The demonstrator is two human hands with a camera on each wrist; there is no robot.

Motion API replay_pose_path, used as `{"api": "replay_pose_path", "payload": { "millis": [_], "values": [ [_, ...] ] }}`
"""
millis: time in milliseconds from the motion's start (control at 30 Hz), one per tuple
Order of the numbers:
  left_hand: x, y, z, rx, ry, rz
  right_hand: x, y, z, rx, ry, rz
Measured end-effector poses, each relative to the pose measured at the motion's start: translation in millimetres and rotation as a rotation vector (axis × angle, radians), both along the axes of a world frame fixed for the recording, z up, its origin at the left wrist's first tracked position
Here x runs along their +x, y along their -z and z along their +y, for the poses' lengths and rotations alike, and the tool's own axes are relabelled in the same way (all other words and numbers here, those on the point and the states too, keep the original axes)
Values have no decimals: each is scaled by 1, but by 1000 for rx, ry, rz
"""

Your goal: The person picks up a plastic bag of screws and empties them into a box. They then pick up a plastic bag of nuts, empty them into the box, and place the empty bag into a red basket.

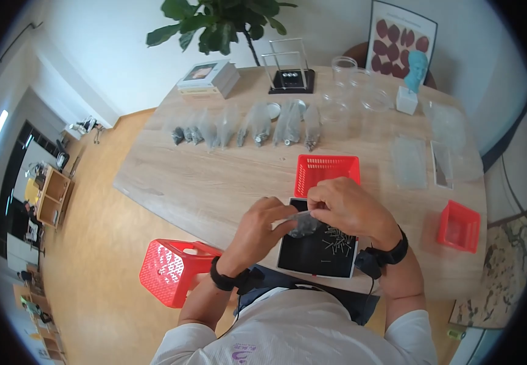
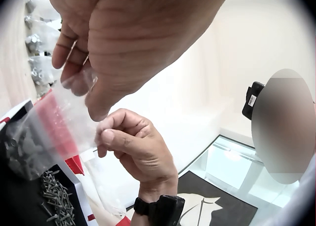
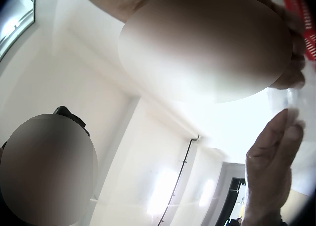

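Observation:
A clear plastic bag (image 1: 303,226) with grey screws or similar parts at its bottom hangs over a black-lined tray (image 1: 300,255). My left hand (image 1: 259,230) pinches one side of the bag's top edge, and my right hand (image 1: 351,210) pinches the other side. In the left wrist view the bag (image 2: 74,122) is stretched between the left hand (image 2: 123,43) and the right hand (image 2: 143,152). Loose screws (image 1: 338,241) lie in the right part of the tray. Part of the right hand is blurred over in the right wrist view.
Behind the tray stands a red basket (image 1: 327,159); a smaller red bin (image 1: 459,226) is at the right. Filled bags (image 1: 260,125) line the table's middle. Clear containers (image 1: 361,85), a ball cradle (image 1: 291,79) and books (image 1: 208,79) stand further back. A red stool (image 1: 172,274) is lower left.

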State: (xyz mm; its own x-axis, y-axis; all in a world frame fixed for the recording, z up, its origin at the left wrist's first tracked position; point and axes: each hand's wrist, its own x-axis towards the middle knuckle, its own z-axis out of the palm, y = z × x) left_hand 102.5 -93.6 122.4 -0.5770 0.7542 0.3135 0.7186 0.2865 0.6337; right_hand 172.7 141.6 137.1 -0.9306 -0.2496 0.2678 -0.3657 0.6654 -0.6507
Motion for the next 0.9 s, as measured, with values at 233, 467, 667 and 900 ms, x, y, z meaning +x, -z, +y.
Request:
{"api": "replay_pose_path", "payload": {
  "millis": [233,467,667,900],
  "values": [
    [1,3,14,9,14,88,1,-3,-6,-6,31,31],
    [3,4,8,10,-44,61,-1,2,-1,23,-5,66],
    [-5,9,-11,-39,-97,51,0,-2,4,50,45,-47],
    [-5,1,-15,-82,-103,36,-2,0,3,35,43,36]
  ]
}}
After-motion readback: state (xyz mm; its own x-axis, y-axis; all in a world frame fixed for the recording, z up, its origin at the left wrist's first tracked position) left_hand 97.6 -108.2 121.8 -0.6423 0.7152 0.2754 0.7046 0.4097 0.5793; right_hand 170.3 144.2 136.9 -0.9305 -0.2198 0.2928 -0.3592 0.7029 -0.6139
